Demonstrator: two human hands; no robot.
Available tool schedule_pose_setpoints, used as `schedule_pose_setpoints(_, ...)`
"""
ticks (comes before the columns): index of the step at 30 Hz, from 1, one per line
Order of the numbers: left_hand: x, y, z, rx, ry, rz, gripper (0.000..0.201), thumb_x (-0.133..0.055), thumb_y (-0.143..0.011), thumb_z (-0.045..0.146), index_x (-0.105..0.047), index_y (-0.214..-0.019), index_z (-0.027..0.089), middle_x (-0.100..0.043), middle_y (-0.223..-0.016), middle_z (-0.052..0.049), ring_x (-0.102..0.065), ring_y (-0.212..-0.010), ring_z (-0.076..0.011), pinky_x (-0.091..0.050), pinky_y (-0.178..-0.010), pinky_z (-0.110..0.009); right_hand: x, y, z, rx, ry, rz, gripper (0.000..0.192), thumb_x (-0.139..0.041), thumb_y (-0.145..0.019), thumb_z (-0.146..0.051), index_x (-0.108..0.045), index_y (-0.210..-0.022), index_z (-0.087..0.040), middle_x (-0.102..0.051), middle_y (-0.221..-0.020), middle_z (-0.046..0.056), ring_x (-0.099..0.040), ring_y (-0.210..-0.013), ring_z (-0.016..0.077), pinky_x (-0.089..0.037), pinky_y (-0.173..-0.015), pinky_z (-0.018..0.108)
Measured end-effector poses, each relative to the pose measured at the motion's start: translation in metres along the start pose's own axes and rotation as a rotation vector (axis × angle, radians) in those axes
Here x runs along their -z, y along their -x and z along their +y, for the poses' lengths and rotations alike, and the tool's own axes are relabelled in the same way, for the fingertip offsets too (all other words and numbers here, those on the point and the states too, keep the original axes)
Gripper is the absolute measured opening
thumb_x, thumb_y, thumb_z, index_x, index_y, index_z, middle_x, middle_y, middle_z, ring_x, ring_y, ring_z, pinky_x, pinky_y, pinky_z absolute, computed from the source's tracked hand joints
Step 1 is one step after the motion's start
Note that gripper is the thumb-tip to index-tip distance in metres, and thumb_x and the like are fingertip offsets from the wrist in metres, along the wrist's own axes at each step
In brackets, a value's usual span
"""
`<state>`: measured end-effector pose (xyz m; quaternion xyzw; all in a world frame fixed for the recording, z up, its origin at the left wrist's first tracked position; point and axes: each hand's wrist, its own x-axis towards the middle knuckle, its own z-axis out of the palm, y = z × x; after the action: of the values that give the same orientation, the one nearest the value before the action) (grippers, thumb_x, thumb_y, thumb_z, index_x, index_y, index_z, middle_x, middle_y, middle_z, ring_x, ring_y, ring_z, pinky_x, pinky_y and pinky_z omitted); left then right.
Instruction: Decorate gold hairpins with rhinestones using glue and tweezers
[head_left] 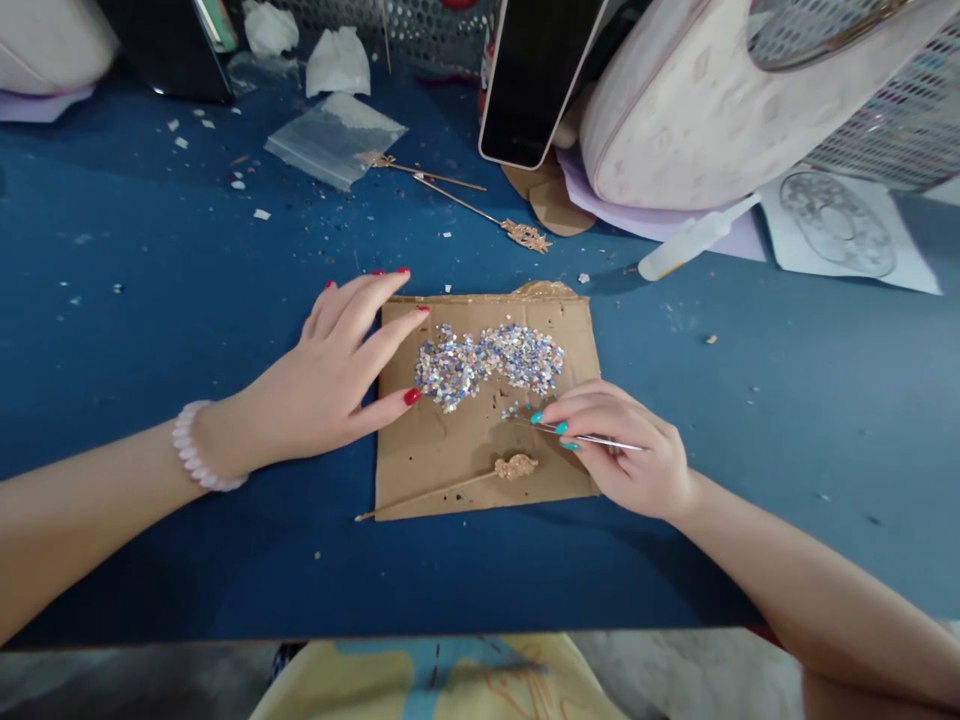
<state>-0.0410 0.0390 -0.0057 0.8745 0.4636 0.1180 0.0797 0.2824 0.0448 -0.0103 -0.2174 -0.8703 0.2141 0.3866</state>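
My right hand (626,445) pinches a pair of slim metal tweezers (611,442), tips pointing left at a few loose rhinestones (514,411) on a cardboard sheet (442,485). Above them, small shiny blue, white and pinkish rhinestones lie in two joined heaps, a left heap (448,368) and a right heap (525,357). My left hand (352,360) rests with fingers spread over the cardboard's left edge, holding nothing. Along the lower part of the cardboard lies a gold-coloured hairpin (515,467), its ornate head to the right and its stick reaching past the left edge.
Behind the cardboard lie two more hairpins (525,235), a clear plastic bag (330,140) and crumpled tissue (337,62). A phone (536,80) leans upright at the back. Toward the right are a white nozzle bottle (686,247), a pale handbag (675,110) and a printed paper (847,225).
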Motion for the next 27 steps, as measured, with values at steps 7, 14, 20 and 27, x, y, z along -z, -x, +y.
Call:
schedule_pose_setpoints(7,0.013,0.008,0.007,-0.517,0.069,0.107,0.032,-0.048,-0.1,0.032,-0.057,-0.131,0.028,-0.064,-0.137,-0.001,-0.052,-0.133,-0.0205,-0.027,-0.125,-0.046,0.0,-0.001,0.0,0.005,0.005,-0.01,0.02,-0.058,-0.085,-0.001,-0.062,-0.095,-0.018,-0.077,-0.088,0.01,-0.073,-0.082,0.0204,-0.064,-0.071,0.038)
schedule_pose_setpoints(14,0.008,0.004,0.021,-0.834,0.154,-0.004,0.03,-0.044,-0.105,0.019,-0.064,-0.126,0.013,-0.069,-0.134,0.002,-0.058,-0.126,-0.0134,-0.017,-0.127,-0.033,0.0,0.001,0.001,0.022,0.0,0.004,0.018,-0.059,-0.085,-0.001,-0.062,-0.094,-0.017,-0.077,-0.088,0.011,-0.073,-0.082,0.0206,-0.063,-0.072,0.037)
schedule_pose_setpoints(20,0.003,0.005,0.022,-0.795,0.198,-0.067,0.03,-0.043,-0.106,0.02,-0.063,-0.128,0.013,-0.069,-0.134,0.003,-0.057,-0.127,-0.0153,-0.023,-0.122,-0.033,0.001,0.001,0.002,0.009,-0.039,0.012,0.016,-0.061,-0.085,-0.003,-0.061,-0.095,-0.016,-0.076,-0.087,0.012,-0.073,-0.084,0.0207,-0.062,-0.075,0.037)
schedule_pose_setpoints(27,0.005,0.004,0.022,-0.783,0.188,-0.097,0.032,-0.042,-0.106,0.018,-0.061,-0.131,0.013,-0.067,-0.137,0.002,-0.057,-0.127,-0.0178,-0.03,-0.116,-0.035,0.001,0.002,0.002,-0.014,-0.067,0.01,0.019,-0.062,-0.085,-0.005,-0.059,-0.1,-0.016,-0.076,-0.089,0.013,-0.071,-0.084,0.02,-0.062,-0.073,0.036)
